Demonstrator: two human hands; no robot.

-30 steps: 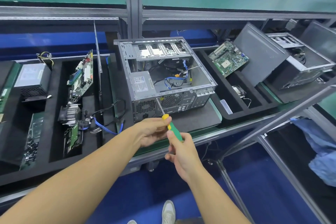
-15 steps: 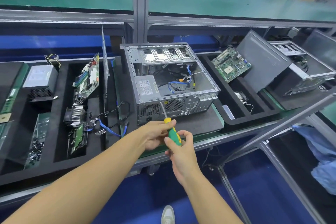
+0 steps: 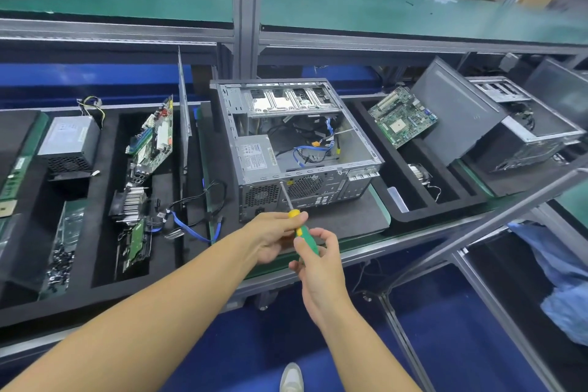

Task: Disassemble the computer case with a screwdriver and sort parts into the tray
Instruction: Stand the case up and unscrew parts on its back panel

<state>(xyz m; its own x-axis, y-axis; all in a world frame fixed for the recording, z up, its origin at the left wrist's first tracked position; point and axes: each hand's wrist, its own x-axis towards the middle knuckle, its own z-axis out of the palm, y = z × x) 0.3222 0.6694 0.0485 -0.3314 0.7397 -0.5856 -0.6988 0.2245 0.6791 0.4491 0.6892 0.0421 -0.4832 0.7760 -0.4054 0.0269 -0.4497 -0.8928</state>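
Two hands, one tool. My left hand [image 3: 270,237] pinches the yellow collar of the screwdriver [image 3: 304,232], thumb on top and fingers curled under. My right hand [image 3: 318,267] is wrapped round the green handle just behind that, nearer me. The steel shaft runs up and away from my left fingertips, and its tip touches the rear wall of the computer case [image 3: 299,149] near the top edge, between two vent grilles. I can't tell if it sits in a screw; too small.

The case is grey metal, lying on its side with the upper side open, on a dark mat [image 3: 356,216] straight beyond my fingers. Its rear wall faces me: perforated grilles, port cutouts. Inside, a fitted power supply [image 3: 256,157] with a white label is in the corner nearest my left fingers. Loose black and blue cables [image 3: 310,153] lie mid-case. A drive cage [image 3: 286,100] with silver plates is at the far end.

Left of my left fingers is the black foam tray [image 3: 108,143]. Its compartments hold a loose power supply [image 3: 68,143], a motherboard [image 3: 152,137] leaning tilted, a heatsink [image 3: 130,202], a blue lead [image 3: 191,229] and a pile of small dark screws [image 3: 60,267]. Right of my right fingers, a second tray [image 3: 413,216] holds a green board [image 3: 402,119], tilted.
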